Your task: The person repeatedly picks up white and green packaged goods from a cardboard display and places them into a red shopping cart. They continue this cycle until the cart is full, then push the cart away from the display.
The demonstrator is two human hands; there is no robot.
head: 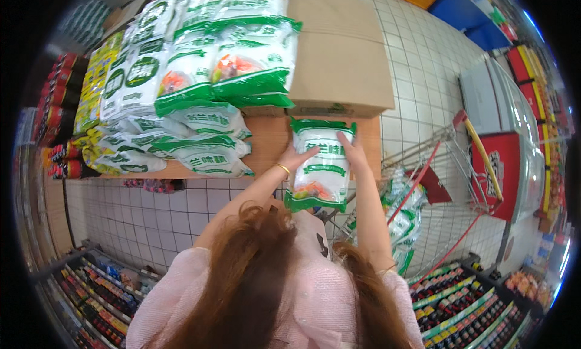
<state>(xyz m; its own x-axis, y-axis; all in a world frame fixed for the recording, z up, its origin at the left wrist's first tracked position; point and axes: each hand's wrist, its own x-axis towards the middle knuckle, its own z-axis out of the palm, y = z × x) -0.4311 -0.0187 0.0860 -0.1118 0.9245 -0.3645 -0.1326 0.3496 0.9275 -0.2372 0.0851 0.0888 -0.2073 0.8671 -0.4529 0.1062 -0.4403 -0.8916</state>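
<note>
Between my two hands is a white and green plastic bag of seasoning (323, 176), held over the front of a wooden display table (268, 145). My left hand (297, 156) grips its left side, thumb across the front. On the opposite side my right hand (352, 153) holds the upper right edge. The bag bears large green writing and a food picture near its bottom end. To the left, matching bags (245, 58) are stacked several layers high on the table. Right behind the held bag stands a brown cardboard box (340, 54).
A wire shopping cart (454, 167) with similar bags (401, 222) inside stands close on my right. Yellow packets (97, 86) and dark bottles (59, 95) line the left. Bottle shelves (463, 299) run behind me. A chest freezer (504, 167) is beyond the cart.
</note>
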